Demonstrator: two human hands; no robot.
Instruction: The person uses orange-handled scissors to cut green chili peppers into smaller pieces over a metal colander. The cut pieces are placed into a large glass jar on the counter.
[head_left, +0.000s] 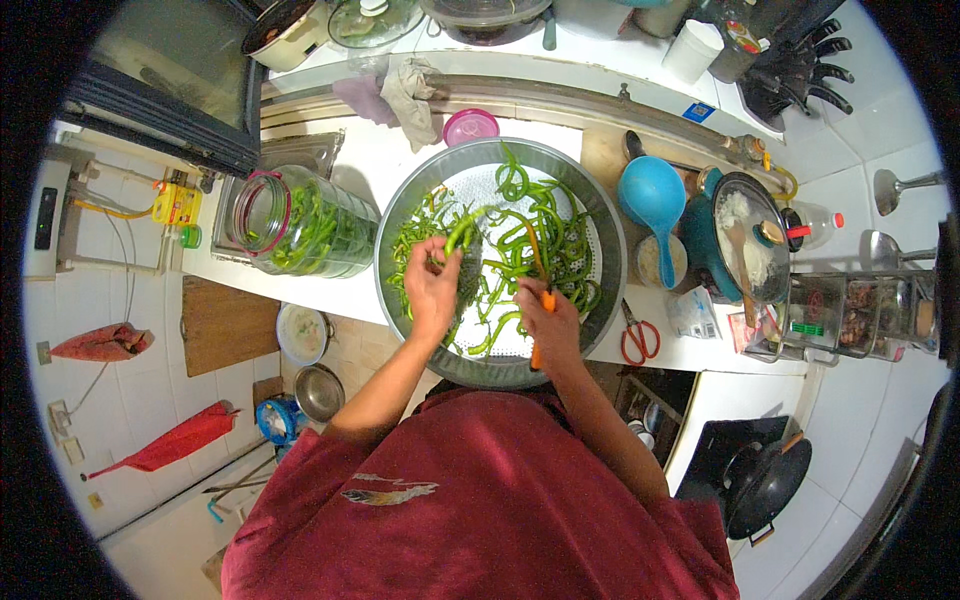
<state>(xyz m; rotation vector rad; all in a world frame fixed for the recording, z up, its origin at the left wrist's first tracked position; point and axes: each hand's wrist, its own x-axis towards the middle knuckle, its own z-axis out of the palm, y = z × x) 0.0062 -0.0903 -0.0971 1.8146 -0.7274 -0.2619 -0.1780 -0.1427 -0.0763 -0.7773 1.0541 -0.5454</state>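
Observation:
A large round metal basin (611, 247) with a white perforated liner (491, 341) sits before me. Long green chili peppers (559, 240) lie on its right side, and small green stems and pieces (420, 229) on its left. My left hand (433, 281) pinches a curved green chili pepper (465, 229) above the left half. Over the right half, my right hand (551, 322) is closed around an orange-handled tool (537, 356); its working end is hard to make out. A large glass jar (360, 232) holding green peppers lies on its side left of the basin.
Red-handled scissors (640, 341) lie right of the basin, near a blue ladle (651, 191) and a lidded teal pot (701, 240). A pink lid (471, 127) and a cloth (411, 101) are behind. An open window frame (169, 112) juts in at upper left.

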